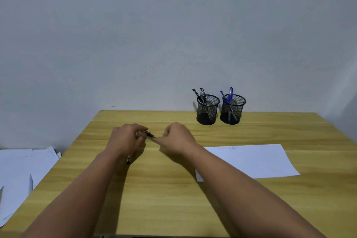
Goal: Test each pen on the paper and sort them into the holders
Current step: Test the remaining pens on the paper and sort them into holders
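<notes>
Pen (pixel 148 135) gripped between both hands, above table (pixel 173 189).

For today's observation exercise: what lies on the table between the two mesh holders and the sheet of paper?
Nothing: in the head view, only bare wooden table separates the holders from the paper.

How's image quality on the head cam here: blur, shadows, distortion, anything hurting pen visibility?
Head view: soft overall, with motion blur on the left hand, the right hand and the pen they hold between them. Forearms cast soft dark shadows on the table. Wide-angle bending shows at the frame edges. The mesh holders are fairly legible. Marks on the paper are faint, unreadable.
</notes>
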The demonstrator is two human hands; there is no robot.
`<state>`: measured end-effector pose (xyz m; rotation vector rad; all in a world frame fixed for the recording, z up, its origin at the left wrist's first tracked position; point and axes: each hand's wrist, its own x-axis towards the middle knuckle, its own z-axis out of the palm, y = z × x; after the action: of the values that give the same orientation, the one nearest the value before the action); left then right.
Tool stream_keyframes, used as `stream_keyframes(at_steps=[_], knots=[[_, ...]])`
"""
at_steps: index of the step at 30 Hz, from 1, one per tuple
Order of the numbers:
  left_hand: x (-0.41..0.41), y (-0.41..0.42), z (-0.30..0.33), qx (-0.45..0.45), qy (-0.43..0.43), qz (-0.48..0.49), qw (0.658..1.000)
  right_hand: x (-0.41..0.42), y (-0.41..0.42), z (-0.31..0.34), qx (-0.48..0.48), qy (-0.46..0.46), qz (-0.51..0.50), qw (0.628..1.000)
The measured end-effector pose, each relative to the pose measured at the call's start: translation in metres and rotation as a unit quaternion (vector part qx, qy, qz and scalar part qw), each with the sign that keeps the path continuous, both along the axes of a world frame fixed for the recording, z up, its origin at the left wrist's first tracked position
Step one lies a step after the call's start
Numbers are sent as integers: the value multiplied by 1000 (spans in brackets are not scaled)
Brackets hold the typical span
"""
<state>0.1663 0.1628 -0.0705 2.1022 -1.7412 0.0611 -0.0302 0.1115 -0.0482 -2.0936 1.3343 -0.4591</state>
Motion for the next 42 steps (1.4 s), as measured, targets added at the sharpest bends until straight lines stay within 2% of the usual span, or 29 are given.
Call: stream_keyframes(at_steps=[5,9,15,19,27,28,29,31,32,34,37,39,42], knots=[[-35,-4,23,-43,23,-40,998,-61,-18,31,125,-224,-42,966],[-77,-8,45,-85,113,-95,985,-104,-16,51,178,-362,-102,909],[-149,-6,73,-104,225,-165,955,-135,-10,57,206,-431,-127,869],[-180,0,78,-57,326,-179,927,-147,-8,57,208,-474,-144,844],[-208,3,68,42,394,-187,899,-156,-10,39,212,-510,-145,821],[-208,2,66,50,397,-191,897,-157,-14,36,214,-524,-154,810],[-207,3,65,51,401,-194,894,-163,-20,34,219,-555,-175,783],[-195,8,60,44,415,-183,890,-192,-37,34,228,-635,-237,699],[-185,11,54,32,409,-168,896,-211,-46,34,211,-636,-264,694],[-158,15,37,-1,342,-114,933,-245,-53,30,152,-560,-299,757],[-128,14,8,-21,128,2,991,-256,-48,19,83,-448,-275,847],[-122,11,-7,-6,-13,41,999,-248,-41,9,61,-420,-247,871],[-124,11,-23,20,-127,67,989,-241,-36,-6,61,-434,-230,869]])
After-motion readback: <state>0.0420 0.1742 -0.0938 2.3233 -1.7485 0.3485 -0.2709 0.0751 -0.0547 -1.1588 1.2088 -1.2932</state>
